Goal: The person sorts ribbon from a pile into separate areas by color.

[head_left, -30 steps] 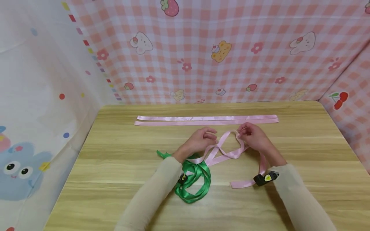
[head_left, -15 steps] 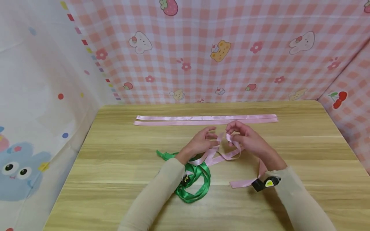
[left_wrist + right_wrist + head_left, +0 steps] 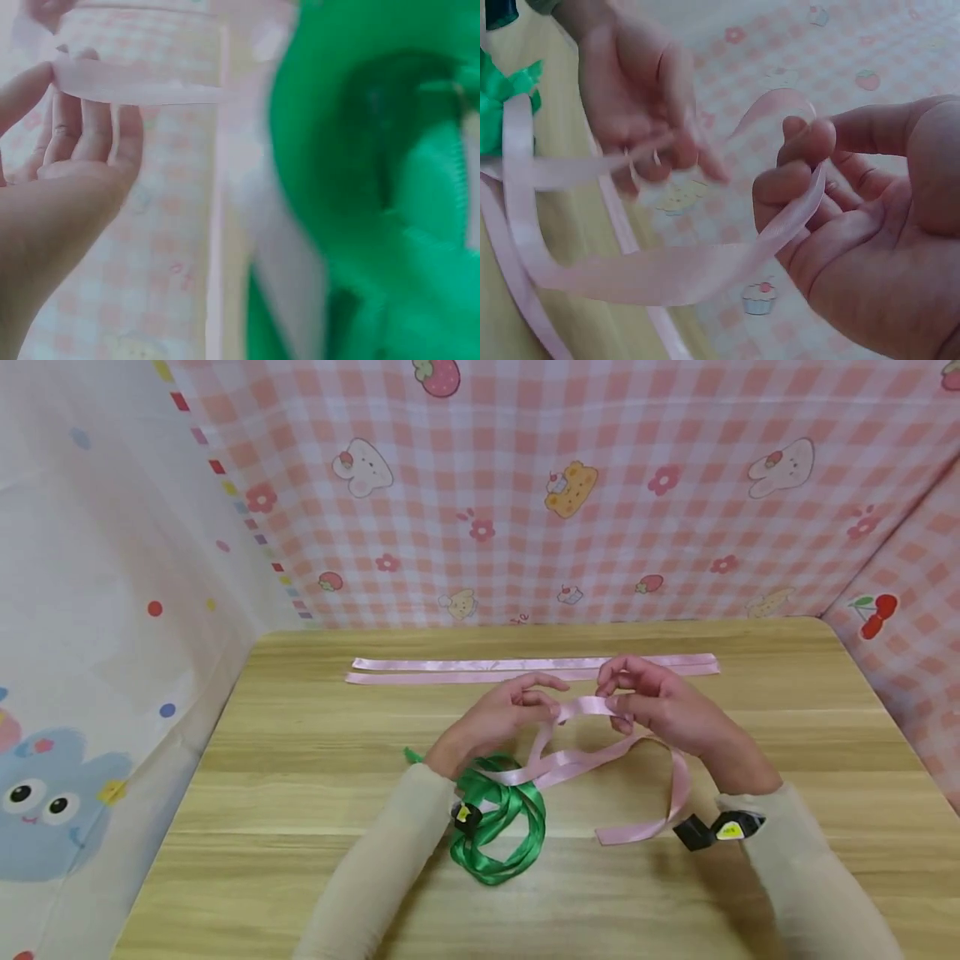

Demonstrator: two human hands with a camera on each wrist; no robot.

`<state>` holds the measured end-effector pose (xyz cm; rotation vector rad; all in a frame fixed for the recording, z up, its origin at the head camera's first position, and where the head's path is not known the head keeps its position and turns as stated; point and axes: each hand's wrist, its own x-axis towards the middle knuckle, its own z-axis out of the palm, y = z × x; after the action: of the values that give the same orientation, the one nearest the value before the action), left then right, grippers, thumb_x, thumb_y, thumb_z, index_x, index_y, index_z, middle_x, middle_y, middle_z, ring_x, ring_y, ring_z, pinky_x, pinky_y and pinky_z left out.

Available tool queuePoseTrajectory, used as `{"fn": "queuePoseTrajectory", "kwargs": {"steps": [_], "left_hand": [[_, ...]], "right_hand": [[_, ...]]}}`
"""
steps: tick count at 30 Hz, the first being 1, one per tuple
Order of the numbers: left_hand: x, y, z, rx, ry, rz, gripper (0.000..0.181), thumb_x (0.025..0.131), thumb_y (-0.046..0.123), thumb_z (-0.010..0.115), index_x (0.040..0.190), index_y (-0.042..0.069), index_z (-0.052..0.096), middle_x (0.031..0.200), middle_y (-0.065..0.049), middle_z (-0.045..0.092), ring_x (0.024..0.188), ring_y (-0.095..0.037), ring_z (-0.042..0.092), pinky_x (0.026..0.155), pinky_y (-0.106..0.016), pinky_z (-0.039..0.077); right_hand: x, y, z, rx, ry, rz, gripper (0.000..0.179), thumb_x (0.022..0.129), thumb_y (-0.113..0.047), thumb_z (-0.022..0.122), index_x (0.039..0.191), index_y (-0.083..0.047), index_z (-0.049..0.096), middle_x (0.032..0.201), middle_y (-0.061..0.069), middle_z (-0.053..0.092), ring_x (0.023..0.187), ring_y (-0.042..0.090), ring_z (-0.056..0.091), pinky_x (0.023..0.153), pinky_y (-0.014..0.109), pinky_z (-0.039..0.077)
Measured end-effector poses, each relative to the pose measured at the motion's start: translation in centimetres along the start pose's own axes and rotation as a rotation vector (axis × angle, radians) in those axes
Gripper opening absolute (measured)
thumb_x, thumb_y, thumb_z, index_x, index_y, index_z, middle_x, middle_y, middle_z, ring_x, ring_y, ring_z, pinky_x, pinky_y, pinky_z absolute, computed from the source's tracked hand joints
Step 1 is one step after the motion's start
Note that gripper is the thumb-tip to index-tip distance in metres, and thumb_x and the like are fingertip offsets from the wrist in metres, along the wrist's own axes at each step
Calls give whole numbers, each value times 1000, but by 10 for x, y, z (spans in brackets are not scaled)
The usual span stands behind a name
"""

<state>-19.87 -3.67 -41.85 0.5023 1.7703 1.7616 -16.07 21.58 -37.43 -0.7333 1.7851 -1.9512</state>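
Note:
A pink satin ribbon point(image 3: 587, 705) spans the gap between both hands, raised over the table. My left hand point(image 3: 497, 717) pinches it between thumb and forefinger, as the left wrist view shows on the hand point(image 3: 90, 161). On the other side my right hand point(image 3: 671, 708) pinches the ribbon with its thumb and fingers; the right wrist view shows a loop hanging from that hand point(image 3: 870, 225). The ribbon's loose tail point(image 3: 630, 834) curves down to the tabletop. Close below my left wrist lies a coil of green ribbon point(image 3: 315, 135), with pink ribbon crossing it.
Two strips of pink ribbon point(image 3: 450, 677) lie straight and side by side toward the back of the wooden table point(image 3: 300, 827). Behind the table hangs a pink checked cloth point(image 3: 510, 460), and a white printed cloth point(image 3: 90, 568) covers the left side.
My right hand first moved left toward the left hand, then slightly back right. The crossed ribbon loop has opened into a short span, which the left hand's thumb and forefinger pinch.

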Motion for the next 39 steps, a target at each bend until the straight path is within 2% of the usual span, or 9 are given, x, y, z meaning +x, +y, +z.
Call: {"fn": "queuePoseTrajectory", "kwargs": {"steps": [3,6,12,18,22,25,29,32,39], "left_hand": [[-8,13,-9,-86,-5,52,34,99,3,57,133,4,53,96,-9,71,89,-18,65,92,-32,51],[-19,28,-17,-100,-5,85,34,100,3,56,133,5,52,90,-4,67,79,-17,60,80,-31,51],[-45,57,-35,0,-9,163,36,99,4,57,135,7,51,91,2,67,73,-16,50,69,-26,43],[-74,72,-55,53,44,240,35,98,2,58,132,6,52,91,4,69,73,-14,50,68,-26,40],[-90,78,-64,20,71,276,31,97,-2,56,125,12,56,89,3,65,70,-14,42,68,-26,36],[-100,80,-70,22,99,280,30,97,-2,56,121,16,58,89,3,65,72,-13,44,67,-25,37],[-112,80,-76,35,120,280,30,96,-3,56,118,17,59,90,4,66,72,-12,45,67,-25,38],[-119,78,-81,34,127,278,29,96,-4,57,119,14,59,91,4,67,73,-11,47,67,-24,39],[-134,67,-92,77,166,249,26,97,-1,59,118,14,60,88,4,66,71,-13,45,66,-25,38]], "right_hand": [[-2,-9,-4,-35,20,6,16,100,6,48,110,-5,52,88,0,59,63,15,49,58,24,47],[-6,-19,-8,-40,21,0,14,99,7,49,109,-2,50,84,0,60,61,17,46,57,26,45],[-17,-40,-14,-31,3,-45,19,98,13,46,109,-2,50,86,0,64,60,19,44,53,30,38],[-27,-56,-18,-99,9,-78,23,97,16,45,112,-1,50,90,2,64,63,22,44,53,35,36],[-33,-62,-20,-201,54,-28,19,97,11,49,111,-2,51,88,0,62,65,19,46,52,34,38],[-37,-63,-20,-241,71,-5,18,96,11,51,110,-1,52,89,-1,62,69,13,52,55,30,41],[-39,-61,-21,-206,66,-19,27,92,18,54,112,0,53,99,1,61,81,9,62,70,21,52],[-42,-58,-22,-182,68,-30,33,89,21,54,114,0,55,106,3,58,85,12,67,79,22,55],[-46,-55,-21,-280,128,-13,24,94,14,54,113,0,54,102,2,59,83,10,63,71,20,50]]}}
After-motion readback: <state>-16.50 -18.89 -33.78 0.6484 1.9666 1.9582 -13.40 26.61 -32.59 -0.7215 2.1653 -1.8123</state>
